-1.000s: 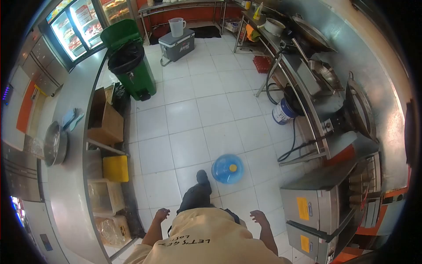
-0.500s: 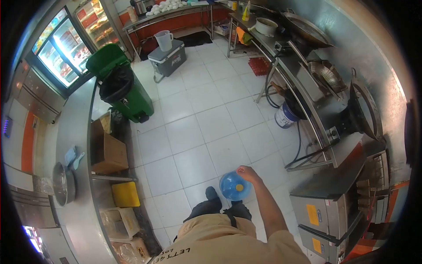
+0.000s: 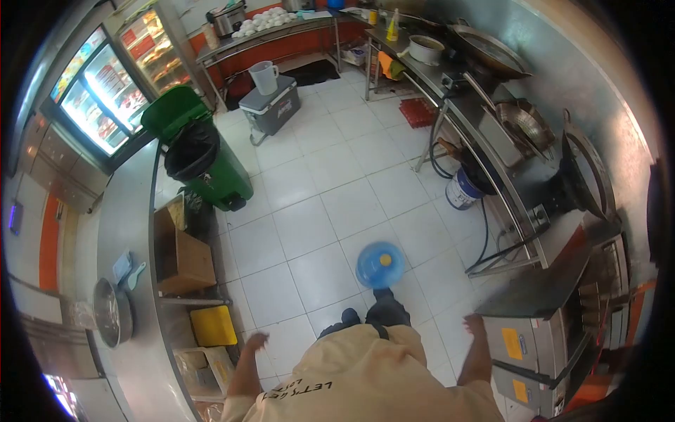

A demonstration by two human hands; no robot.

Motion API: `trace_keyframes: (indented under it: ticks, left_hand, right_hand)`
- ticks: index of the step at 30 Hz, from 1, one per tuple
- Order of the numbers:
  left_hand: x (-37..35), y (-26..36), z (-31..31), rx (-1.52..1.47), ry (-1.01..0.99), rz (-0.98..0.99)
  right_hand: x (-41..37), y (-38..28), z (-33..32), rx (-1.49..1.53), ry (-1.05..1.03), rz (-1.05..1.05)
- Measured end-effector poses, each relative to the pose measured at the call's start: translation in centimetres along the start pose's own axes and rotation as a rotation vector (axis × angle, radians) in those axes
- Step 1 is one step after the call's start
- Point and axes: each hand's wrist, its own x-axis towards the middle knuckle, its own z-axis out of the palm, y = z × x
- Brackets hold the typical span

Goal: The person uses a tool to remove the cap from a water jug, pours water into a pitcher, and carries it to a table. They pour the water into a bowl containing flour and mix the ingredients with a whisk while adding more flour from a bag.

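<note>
left hand [image 3: 257,342] and right hand [image 3: 474,325] hang empty, fingers loosely open; best crouch close and steady the blue jug [image 3: 376,268] squarely.

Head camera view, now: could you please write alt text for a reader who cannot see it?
A blue water jug with a yellow cap stands on the tiled kitchen floor by the person's feet. The left hand and right hand are empty. A green bin stands at left; pans line a metal bench at right.
</note>
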Motion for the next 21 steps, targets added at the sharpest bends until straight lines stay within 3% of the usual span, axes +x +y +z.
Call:
trace_keyframes:
  ticks: [2, 4, 5, 6, 7, 8, 9, 10, 12, 13, 15, 17, 19, 20, 21]
  left_hand:
    - [10.4, 9.7, -4.6, 0.655, -0.093, -0.096]
    - [22.1, 20.0, -5.5, 0.871, 0.059, 0.038]
    - [15.2, 31.9, -4.6, 0.81, 0.313, 0.403]
    - [10.2, 42.4, -3.6, 0.811, 0.222, 0.568]
    - [15.7, 46.7, -1.0, 0.608, 0.228, 0.876]
    - [8.9, 54.7, 1.3, 0.348, 0.134, 1.073]
    - [11.6, 58.6, 5.4, -0.012, -0.105, 1.184]
    - [8.7, 62.7, 8.5, 0.119, -0.019, 1.286]
    - [5.2, 67.1, 13.5, 0.138, -0.246, 1.459]
    - [1.9, 68.4, 14.0, 0.351, -0.229, 1.546]
    - [-0.9, 70.2, 13.8, 0.694, -0.442, 1.41]
    - [2.3, 70.4, 11.8, 0.65, -0.63, 1.212]
    - [10.4, 68.6, 7.2, 0.54, -0.552, 1.114]
    - [11.6, 68.2, 2.9, 0.481, -0.332, 1.173]
    - [16.2, 65.8, -1.1, 0.441, -0.124, 1.097]
  right_hand:
    - [-4.2, 7.0, -3.9, 0.277, 0.105, 0.166]
    - [-10.3, 11.7, -5.2, 0.265, 0.163, 0.248]
    - [-13.4, 13.6, -4.7, 0.282, 0.152, 0.304]
    - [-16.4, 14.4, -4.1, 0.295, 0.123, 0.351]
    - [-19.5, 14.0, -3.1, 0.307, 0.07, 0.388]
    - [-22.1, 12.6, -1.8, 0.308, 0.003, 0.41]
    - [-24.0, 10.6, -0.3, 0.285, -0.07, 0.407]
    - [-23.8, 10.2, 1.8, 0.222, -0.132, 0.394]
    - [-20.6, 8.6, 6.5, 0.028, -0.234, 0.3]
    - [-18.5, 7.6, 9.0, -0.095, -0.276, 0.234]
    - [-13.1, 5.2, 13.9, -0.305, -0.327, 0.09]
    - [-6.8, 1.4, 17.8, -0.445, -0.337, -0.045]
    - [0.4, -3.7, 20.2, -0.585, -0.319, -0.183]
    - [4.8, -6.8, 20.2, -0.66, -0.293, -0.282]
    - [9.7, -10.7, 20.2, -0.723, -0.248, -0.407]
